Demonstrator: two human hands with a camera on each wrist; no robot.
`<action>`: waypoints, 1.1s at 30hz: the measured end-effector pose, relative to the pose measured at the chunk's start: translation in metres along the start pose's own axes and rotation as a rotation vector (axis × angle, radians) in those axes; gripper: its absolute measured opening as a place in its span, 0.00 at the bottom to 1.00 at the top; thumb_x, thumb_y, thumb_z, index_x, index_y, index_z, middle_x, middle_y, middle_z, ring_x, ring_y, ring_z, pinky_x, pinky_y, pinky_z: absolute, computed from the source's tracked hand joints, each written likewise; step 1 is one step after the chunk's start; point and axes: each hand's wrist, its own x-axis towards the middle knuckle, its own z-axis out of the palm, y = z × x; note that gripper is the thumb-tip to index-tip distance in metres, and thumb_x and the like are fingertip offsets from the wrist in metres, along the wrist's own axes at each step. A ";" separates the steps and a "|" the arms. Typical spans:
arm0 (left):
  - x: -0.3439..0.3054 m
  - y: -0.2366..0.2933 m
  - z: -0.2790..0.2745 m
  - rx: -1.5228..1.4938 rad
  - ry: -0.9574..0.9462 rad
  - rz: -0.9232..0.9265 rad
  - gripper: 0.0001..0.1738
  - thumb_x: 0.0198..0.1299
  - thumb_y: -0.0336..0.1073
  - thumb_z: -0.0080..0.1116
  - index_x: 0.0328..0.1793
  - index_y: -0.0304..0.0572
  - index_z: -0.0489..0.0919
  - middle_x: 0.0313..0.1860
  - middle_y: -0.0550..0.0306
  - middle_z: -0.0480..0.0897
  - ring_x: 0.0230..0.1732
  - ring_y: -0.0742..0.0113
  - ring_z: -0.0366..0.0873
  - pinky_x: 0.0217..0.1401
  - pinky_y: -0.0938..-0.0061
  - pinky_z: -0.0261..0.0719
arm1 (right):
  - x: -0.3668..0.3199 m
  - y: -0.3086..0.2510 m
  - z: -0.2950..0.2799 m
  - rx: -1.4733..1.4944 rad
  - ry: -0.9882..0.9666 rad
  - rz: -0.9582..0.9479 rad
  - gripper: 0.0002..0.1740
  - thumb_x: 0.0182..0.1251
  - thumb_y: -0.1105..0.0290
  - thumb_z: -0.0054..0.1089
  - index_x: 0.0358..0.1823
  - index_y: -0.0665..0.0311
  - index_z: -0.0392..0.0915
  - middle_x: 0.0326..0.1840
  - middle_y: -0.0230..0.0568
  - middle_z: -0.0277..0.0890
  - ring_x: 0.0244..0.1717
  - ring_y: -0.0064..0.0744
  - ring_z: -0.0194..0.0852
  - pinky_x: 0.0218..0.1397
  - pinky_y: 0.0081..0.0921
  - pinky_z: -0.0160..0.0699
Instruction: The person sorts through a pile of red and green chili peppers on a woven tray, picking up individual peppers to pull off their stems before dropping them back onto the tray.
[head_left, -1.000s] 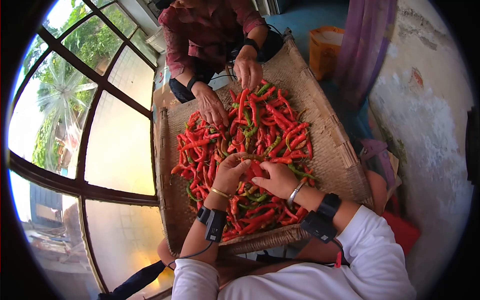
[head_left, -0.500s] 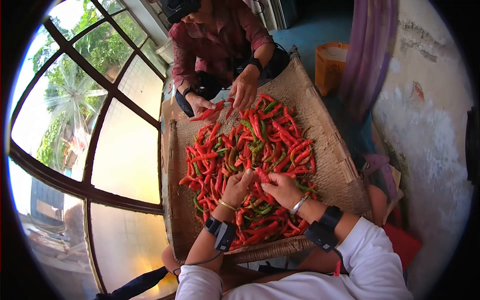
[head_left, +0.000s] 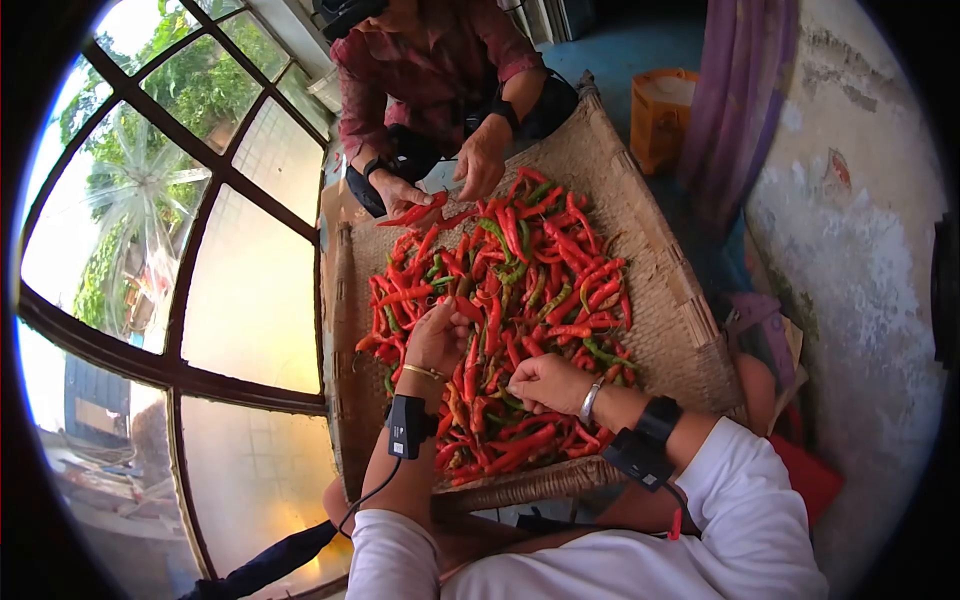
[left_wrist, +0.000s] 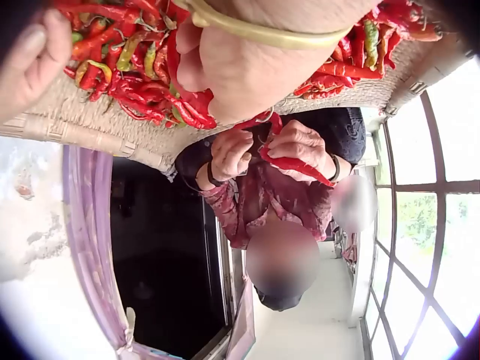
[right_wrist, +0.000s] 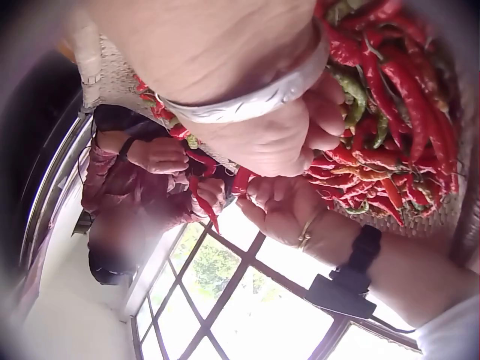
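Note:
A heap of red chili peppers, with some green ones mixed in, lies on a woven tray. My left hand is over the left middle of the heap and grips a red chili pepper. The same pepper shows at the left fingertips in the right wrist view. Lower and to the right, my right hand hovers close over the heap, its fingers curled in toward the thumb. No pepper shows in it. In the right wrist view its fingertips are partly hidden behind the hand.
Across the tray a person in a dark red shirt holds red chili peppers in one hand. Windows run along the left side. To the right are an orange container, a purple curtain and a stained wall.
My hands were together over the heap and have parted. The left moved up and left with the red chili pepper; the right moved slightly down. The other person lifted peppers from the heap.

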 end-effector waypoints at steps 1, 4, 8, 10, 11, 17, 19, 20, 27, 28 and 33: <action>0.003 0.004 0.000 -0.002 0.001 -0.004 0.08 0.56 0.40 0.51 0.28 0.47 0.71 0.19 0.66 0.74 0.19 0.78 0.70 0.17 0.87 0.65 | 0.000 -0.002 0.001 -0.020 -0.010 0.007 0.09 0.59 0.67 0.51 0.31 0.68 0.72 0.19 0.31 0.71 0.19 0.17 0.67 0.22 0.14 0.69; 0.014 0.020 0.010 0.105 -0.058 0.026 0.08 0.57 0.40 0.51 0.30 0.46 0.71 0.21 0.64 0.75 0.19 0.77 0.70 0.18 0.86 0.66 | 0.003 0.001 0.000 -0.013 -0.020 -0.006 0.09 0.60 0.67 0.50 0.32 0.68 0.72 0.20 0.31 0.71 0.19 0.17 0.67 0.22 0.14 0.69; 0.035 0.036 0.028 0.017 0.021 0.198 0.08 0.57 0.39 0.50 0.35 0.43 0.73 0.25 0.63 0.77 0.24 0.75 0.73 0.23 0.84 0.70 | 0.000 -0.005 -0.003 0.063 0.050 -0.067 0.09 0.58 0.68 0.50 0.32 0.69 0.72 0.19 0.33 0.71 0.18 0.18 0.67 0.21 0.16 0.68; 0.030 0.029 0.034 -0.033 0.075 0.232 0.08 0.57 0.38 0.51 0.37 0.42 0.73 0.26 0.62 0.77 0.25 0.75 0.74 0.24 0.84 0.71 | 0.001 -0.010 -0.011 0.155 0.185 -0.137 0.09 0.59 0.68 0.49 0.32 0.68 0.72 0.18 0.32 0.70 0.17 0.16 0.66 0.20 0.15 0.67; 0.022 0.016 0.037 0.175 0.041 0.230 0.09 0.57 0.36 0.51 0.41 0.41 0.73 0.27 0.62 0.78 0.27 0.76 0.75 0.26 0.84 0.72 | 0.000 -0.015 -0.016 0.234 0.262 -0.146 0.09 0.60 0.68 0.48 0.32 0.67 0.71 0.18 0.30 0.69 0.17 0.16 0.65 0.19 0.14 0.66; -0.011 -0.048 0.023 1.265 -0.357 0.583 0.12 0.49 0.27 0.53 0.42 0.39 0.75 0.30 0.60 0.79 0.32 0.66 0.76 0.35 0.76 0.74 | 0.001 -0.018 -0.034 0.485 0.465 -0.176 0.08 0.60 0.67 0.48 0.31 0.65 0.71 0.16 0.29 0.68 0.14 0.16 0.62 0.17 0.13 0.64; -0.021 -0.052 0.027 1.550 -0.497 0.858 0.19 0.38 0.24 0.53 0.42 0.42 0.75 0.38 0.53 0.76 0.38 0.54 0.73 0.42 0.70 0.73 | 0.003 -0.014 -0.033 0.484 0.477 -0.150 0.09 0.59 0.66 0.49 0.30 0.64 0.72 0.15 0.29 0.68 0.14 0.15 0.62 0.15 0.12 0.62; -0.023 -0.055 0.029 1.549 -0.498 0.857 0.19 0.38 0.24 0.53 0.42 0.42 0.75 0.38 0.53 0.76 0.38 0.54 0.73 0.42 0.70 0.73 | 0.005 -0.011 -0.033 0.484 0.478 -0.149 0.09 0.59 0.66 0.49 0.30 0.64 0.72 0.15 0.29 0.68 0.14 0.15 0.62 0.15 0.12 0.62; -0.028 -0.061 0.040 1.901 -0.474 1.031 0.16 0.38 0.32 0.56 0.39 0.45 0.76 0.45 0.56 0.72 0.48 0.58 0.67 0.52 0.67 0.66 | 0.012 -0.003 -0.028 0.403 0.421 -0.153 0.08 0.59 0.66 0.50 0.29 0.63 0.72 0.15 0.28 0.68 0.13 0.13 0.62 0.15 0.11 0.61; -0.028 -0.060 0.040 1.960 -0.449 1.028 0.17 0.38 0.34 0.56 0.39 0.46 0.76 0.47 0.58 0.71 0.50 0.59 0.66 0.53 0.67 0.65 | 0.012 -0.003 -0.028 0.399 0.433 -0.134 0.08 0.58 0.66 0.50 0.28 0.64 0.72 0.15 0.28 0.68 0.13 0.14 0.61 0.15 0.11 0.61; -0.017 -0.051 0.027 1.912 -0.381 1.037 0.17 0.38 0.32 0.55 0.40 0.46 0.75 0.49 0.57 0.70 0.50 0.59 0.66 0.52 0.68 0.66 | 0.013 0.000 -0.028 0.369 0.437 -0.150 0.08 0.57 0.67 0.51 0.29 0.65 0.73 0.17 0.29 0.69 0.15 0.15 0.64 0.17 0.12 0.63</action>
